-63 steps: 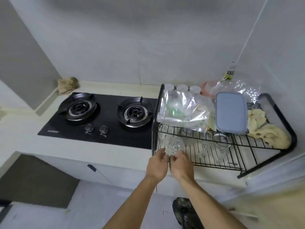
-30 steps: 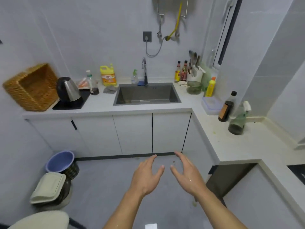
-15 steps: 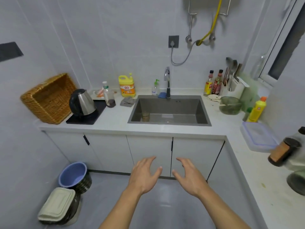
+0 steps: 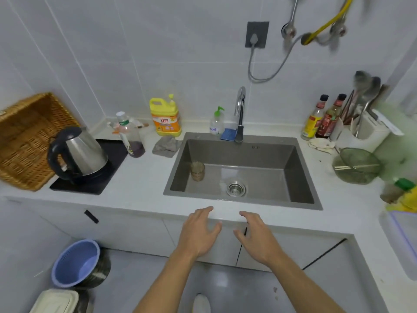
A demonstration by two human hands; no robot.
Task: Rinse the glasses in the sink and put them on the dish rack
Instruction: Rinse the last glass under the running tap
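1. Grip: left hand [image 4: 198, 236] and right hand [image 4: 257, 238] spread wide, empty, at the tabletop [image 4: 140, 188] edge.
2. The glass [image 4: 197, 171] stands upright by the left wall of the sink [image 4: 291, 163], apart from both hands.
3. Advised: grasp the glass round its body, then carry it under the faucet [image 4: 239, 114].

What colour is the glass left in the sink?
Clear with a brownish-amber tint; the glass stands upright at the sink's left side, seen in the head view.

Grey sink [image 4: 291, 168]; yellow detergent bottle [image 4: 165, 116]; brown woven basket [image 4: 27, 141].
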